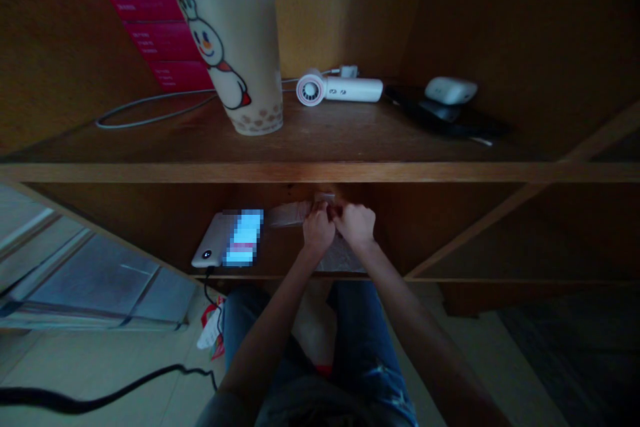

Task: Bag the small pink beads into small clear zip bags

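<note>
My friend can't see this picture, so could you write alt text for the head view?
A person's left hand and right hand curl close together at clear plastic on a lower wooden shelf, with a lit screen to their left. The shelf above holds a tall snowman-printed cup of milky drink and a white handheld fan.

Fan [343,89] R of cup [240,60] on upr shelf [325,140], phone [244,237] L of L hand [319,230] below

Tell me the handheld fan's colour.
The handheld fan is white with a pinkish ring, seen best in the head view.
</note>
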{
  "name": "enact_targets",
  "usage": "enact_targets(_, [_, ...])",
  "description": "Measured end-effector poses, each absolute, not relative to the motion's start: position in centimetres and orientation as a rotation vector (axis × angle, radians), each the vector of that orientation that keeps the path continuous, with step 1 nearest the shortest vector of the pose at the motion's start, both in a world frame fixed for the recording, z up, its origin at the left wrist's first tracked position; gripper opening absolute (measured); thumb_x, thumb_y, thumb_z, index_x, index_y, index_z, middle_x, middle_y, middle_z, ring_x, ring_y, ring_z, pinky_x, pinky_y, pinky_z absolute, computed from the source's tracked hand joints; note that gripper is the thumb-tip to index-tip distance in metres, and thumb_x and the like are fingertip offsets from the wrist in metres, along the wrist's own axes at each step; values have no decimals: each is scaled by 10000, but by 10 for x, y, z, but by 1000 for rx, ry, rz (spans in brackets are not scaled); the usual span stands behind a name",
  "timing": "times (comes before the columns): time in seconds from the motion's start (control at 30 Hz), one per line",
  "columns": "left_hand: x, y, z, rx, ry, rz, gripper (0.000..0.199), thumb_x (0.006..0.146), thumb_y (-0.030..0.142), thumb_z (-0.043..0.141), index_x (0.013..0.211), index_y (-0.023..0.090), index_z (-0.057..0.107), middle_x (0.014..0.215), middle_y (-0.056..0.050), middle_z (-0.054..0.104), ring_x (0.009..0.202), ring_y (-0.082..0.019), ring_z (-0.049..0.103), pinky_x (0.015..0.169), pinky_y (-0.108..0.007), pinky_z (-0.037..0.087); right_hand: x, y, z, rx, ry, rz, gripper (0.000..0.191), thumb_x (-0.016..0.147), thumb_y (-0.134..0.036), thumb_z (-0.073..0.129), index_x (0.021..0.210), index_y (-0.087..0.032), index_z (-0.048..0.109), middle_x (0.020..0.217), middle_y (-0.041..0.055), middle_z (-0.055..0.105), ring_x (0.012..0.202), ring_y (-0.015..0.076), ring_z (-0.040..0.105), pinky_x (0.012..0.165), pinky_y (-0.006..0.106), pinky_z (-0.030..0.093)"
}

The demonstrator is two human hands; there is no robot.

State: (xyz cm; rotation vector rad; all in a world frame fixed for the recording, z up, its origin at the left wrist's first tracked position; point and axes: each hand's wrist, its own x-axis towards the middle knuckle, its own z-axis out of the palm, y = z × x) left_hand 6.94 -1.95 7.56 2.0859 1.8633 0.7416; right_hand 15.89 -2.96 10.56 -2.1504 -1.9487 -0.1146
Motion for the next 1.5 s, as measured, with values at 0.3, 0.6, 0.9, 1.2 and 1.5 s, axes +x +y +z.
enact_targets(0.3, [69, -21, 76, 2049, 1872, 728, 239, 851, 177, 375, 1016, 168, 548, 988, -103, 632, 913, -208, 603, 758, -284, 439, 160, -24, 98, -2193, -1890, -62, 352, 819, -422, 434, 852, -168, 675, 755, 131, 678, 722, 219, 647, 641, 294, 435])
enact_targets(0.6, [64, -28, 69, 1924, 1608, 1095, 227, 883, 329, 385, 855, 191, 562, 829, -45, 622, 775, -159, 594, 735, -264, 428, 190, -19, 92, -1918, -1747, 153, 229, 792, -286, 461, 891, -208, 652, 823, 46, 691, 755, 168, 636, 676, 243, 425])
enact_targets(0.9, [52, -24, 39, 1058, 1196, 1494, 325, 839, 348, 484, 1113, 175, 505, 1157, -106, 563, 1020, -162, 567, 863, -278, 439, 204, -23, 94, -1289, -1473, 689, 212, 737, -294, 528, 853, -156, 640, 791, 48, 675, 660, 143, 608, 634, 262, 461])
enact_targets(1.2, [55, -28, 44, 624, 855, 1194, 353, 768, 330, 591, 1079, 169, 539, 1076, -119, 617, 871, -181, 640, 727, -291, 508, 210, -31, 92, -1115, -1306, 1158, 248, 678, -346, 600, 816, -142, 629, 656, 5, 621, 493, 83, 517, 505, 218, 420])
enact_targets(1.5, [47, -28, 37, 592, 843, 1355, 365, 564, 240, 750, 886, 159, 598, 825, -22, 650, 626, -87, 604, 657, -237, 490, 212, -29, 82, -1177, -1274, 1033, 296, 653, -310, 608, 904, -159, 574, 652, -10, 605, 506, 94, 511, 501, 219, 408])
